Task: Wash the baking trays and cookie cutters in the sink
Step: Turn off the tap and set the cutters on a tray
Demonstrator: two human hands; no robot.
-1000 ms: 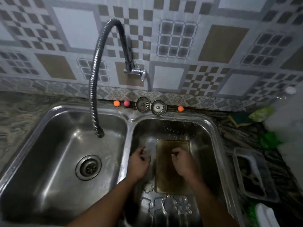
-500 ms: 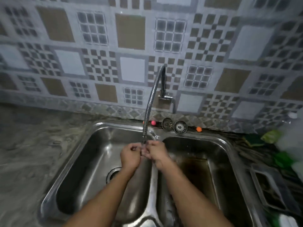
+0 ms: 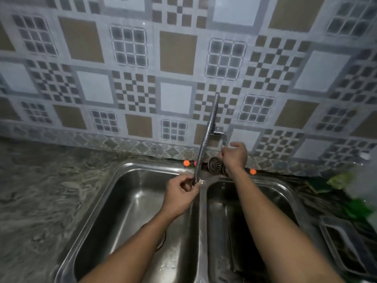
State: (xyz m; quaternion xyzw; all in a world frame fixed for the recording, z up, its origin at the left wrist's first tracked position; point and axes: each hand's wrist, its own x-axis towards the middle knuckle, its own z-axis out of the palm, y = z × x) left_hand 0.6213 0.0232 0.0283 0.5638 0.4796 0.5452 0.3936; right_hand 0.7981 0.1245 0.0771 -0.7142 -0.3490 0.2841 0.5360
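Left hand (image 3: 179, 196) pinches the tip of the ribbed metal hose (image 3: 206, 137) above the divider of the steel double sink (image 3: 114, 180); right hand (image 3: 234, 156), fingers curled, is at the wall tap (image 3: 219, 133), grip not discernible. A dark flat tray (image 3: 238, 246) lies in the right basin, part hidden by the right forearm; orange balls (image 3: 186, 163) and a round strainer (image 3: 214, 164) sit on the mottled bench (image 3: 40, 190).

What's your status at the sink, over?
Left hand pinches faucet hose tip above the divider. Right hand at tap lever, grip unclear. Right basin dark, trays not made out. Nothing in the way.
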